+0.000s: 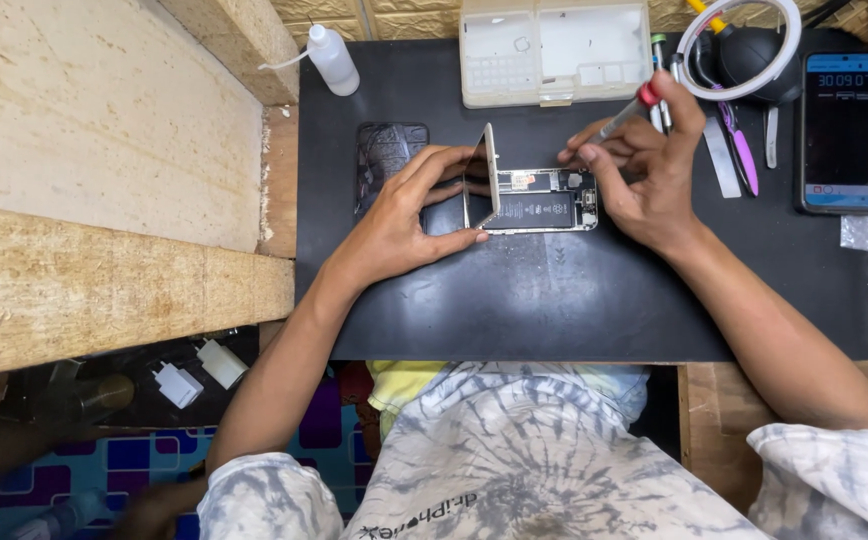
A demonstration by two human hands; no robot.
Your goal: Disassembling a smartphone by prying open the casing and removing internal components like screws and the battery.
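An opened smartphone [544,205] lies on a black work mat [574,300], its battery and circuit parts exposed. Its screen panel [491,172] stands lifted upright at the phone's left end. My left hand [404,215] holds that panel up, fingers on its edges. My right hand [644,165] grips a thin screwdriver [626,112] with a red collar, its tip pointing down at the phone's upper right corner.
A cracked dark glass panel [389,155] lies left of the phone. At the back stand a squeeze bottle [334,58] and a white parts tray [554,50]. Tweezers and pry tools [739,150], a ring lamp [739,45] and a second phone [844,130] sit right.
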